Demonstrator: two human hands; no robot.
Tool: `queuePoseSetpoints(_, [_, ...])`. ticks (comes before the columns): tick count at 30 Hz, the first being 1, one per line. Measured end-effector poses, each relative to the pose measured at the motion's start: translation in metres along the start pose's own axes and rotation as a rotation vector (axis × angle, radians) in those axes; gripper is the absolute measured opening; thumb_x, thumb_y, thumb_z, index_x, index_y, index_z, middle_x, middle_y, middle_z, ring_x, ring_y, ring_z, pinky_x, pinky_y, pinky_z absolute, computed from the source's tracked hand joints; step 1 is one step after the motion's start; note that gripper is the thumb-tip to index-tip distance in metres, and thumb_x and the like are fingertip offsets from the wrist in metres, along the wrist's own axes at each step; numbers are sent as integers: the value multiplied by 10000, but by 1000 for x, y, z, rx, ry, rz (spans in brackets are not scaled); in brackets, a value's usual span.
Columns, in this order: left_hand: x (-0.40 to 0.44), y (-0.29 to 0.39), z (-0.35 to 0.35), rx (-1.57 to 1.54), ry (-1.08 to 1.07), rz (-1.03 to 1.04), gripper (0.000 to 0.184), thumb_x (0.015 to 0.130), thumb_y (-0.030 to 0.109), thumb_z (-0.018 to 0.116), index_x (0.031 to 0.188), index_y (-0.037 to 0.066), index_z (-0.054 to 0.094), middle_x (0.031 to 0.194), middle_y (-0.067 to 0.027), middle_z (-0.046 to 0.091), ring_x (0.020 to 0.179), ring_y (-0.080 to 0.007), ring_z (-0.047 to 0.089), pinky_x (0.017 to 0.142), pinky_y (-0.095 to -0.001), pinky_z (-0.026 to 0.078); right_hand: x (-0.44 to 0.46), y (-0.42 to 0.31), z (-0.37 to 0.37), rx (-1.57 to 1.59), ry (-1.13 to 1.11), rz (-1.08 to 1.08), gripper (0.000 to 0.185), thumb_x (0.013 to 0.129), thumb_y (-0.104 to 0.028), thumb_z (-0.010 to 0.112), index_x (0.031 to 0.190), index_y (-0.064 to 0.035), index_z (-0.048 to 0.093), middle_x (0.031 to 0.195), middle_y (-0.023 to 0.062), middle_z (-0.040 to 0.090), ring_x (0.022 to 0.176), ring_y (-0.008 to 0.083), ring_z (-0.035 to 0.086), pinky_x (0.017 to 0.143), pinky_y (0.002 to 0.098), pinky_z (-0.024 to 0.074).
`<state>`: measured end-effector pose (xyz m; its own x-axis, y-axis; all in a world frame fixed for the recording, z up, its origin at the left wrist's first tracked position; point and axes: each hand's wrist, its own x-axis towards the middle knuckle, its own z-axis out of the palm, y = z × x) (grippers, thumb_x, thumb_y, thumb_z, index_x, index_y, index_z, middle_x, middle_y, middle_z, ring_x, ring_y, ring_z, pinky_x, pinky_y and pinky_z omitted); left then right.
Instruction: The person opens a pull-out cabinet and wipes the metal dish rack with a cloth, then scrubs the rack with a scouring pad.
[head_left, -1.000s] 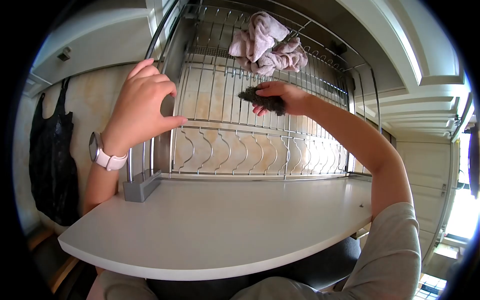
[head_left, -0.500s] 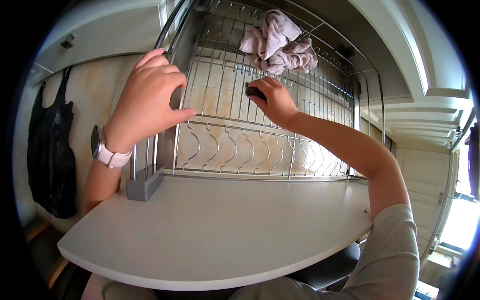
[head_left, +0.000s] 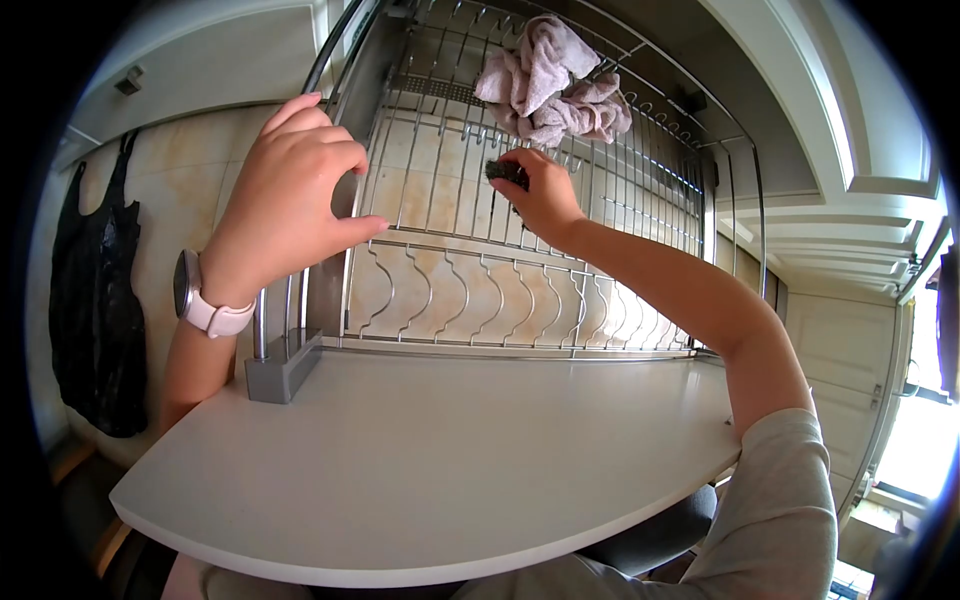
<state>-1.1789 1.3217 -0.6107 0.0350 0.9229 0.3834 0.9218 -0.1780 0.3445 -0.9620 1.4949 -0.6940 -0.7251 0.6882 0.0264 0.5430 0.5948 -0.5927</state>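
My right hand (head_left: 545, 195) is closed on a dark, rough-textured scouring pad (head_left: 505, 173). It holds the pad against or just over the wire rack (head_left: 470, 215) of a pulled-out kitchen drawer. A crumpled pale pink cloth (head_left: 548, 75) lies on the far part of the rack, just beyond that hand. My left hand (head_left: 305, 185), with a watch on its wrist, is at the drawer's left side by the metal rail (head_left: 330, 60). Its thumb is spread away from curved fingers, and nothing shows between them. Whether its palm presses on the drawer's side is hidden.
The white drawer front (head_left: 430, 450) lies nearest my body, with a grey bracket (head_left: 283, 368) at its left corner. Wavy wire dividers (head_left: 490, 300) line the near edge of the rack. On the left hangs a black bag (head_left: 95, 310). White cabinets (head_left: 845, 350) stand on the right.
My right hand has moved slightly up and left with the scouring pad, and more of the pad shows. My left hand keeps its pose; the whole view has shifted a little.
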Motion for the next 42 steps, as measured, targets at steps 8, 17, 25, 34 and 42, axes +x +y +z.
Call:
queuePoseSetpoints(8, [-1, 0, 0, 33, -43, 5, 301, 538, 214, 758, 679, 27, 569, 664, -89, 526, 753, -249, 524, 1020, -386, 292, -6, 2, -2, -55, -97, -348, 112, 723, -86, 620, 817, -25, 606, 781, 128, 577, 779, 309, 541, 716, 389, 440])
queuePoseSetpoints(17, [0, 3, -1, 27, -38, -2, 314, 522, 218, 766, 685, 34, 570, 678, -90, 533, 787, -258, 530, 1016, -388, 293, 3, 4, 0, -156, -98, -318, 140, 733, -106, 620, 847, -27, 634, 799, 121, 596, 736, 301, 570, 675, 367, 463])
queuePoseSetpoints(25, [1, 3, -6, 51, -134, -20, 352, 511, 217, 768, 730, 26, 568, 738, -96, 554, 800, -264, 501, 1023, -416, 271, -12, -3, 1, -77, -219, -233, 141, 715, -80, 621, 847, -36, 643, 782, 107, 585, 730, 283, 570, 675, 357, 465])
queuePoseSetpoints(34, [0, 3, -2, 32, -43, 23, 330, 498, 225, 767, 669, 25, 567, 619, -76, 505, 723, -236, 509, 1020, -384, 291, -13, 0, 2, -98, -213, -408, 114, 734, -78, 600, 831, -37, 643, 791, 112, 591, 764, 289, 563, 693, 368, 463])
queuePoseSetpoints(42, [1, 4, -3, 43, -40, 9, 318, 501, 220, 763, 661, 23, 571, 633, -81, 518, 732, -239, 502, 1020, -384, 290, -33, -4, 4, -26, -230, -340, 125, 721, -79, 630, 841, -61, 659, 778, 104, 595, 747, 265, 592, 668, 356, 479])
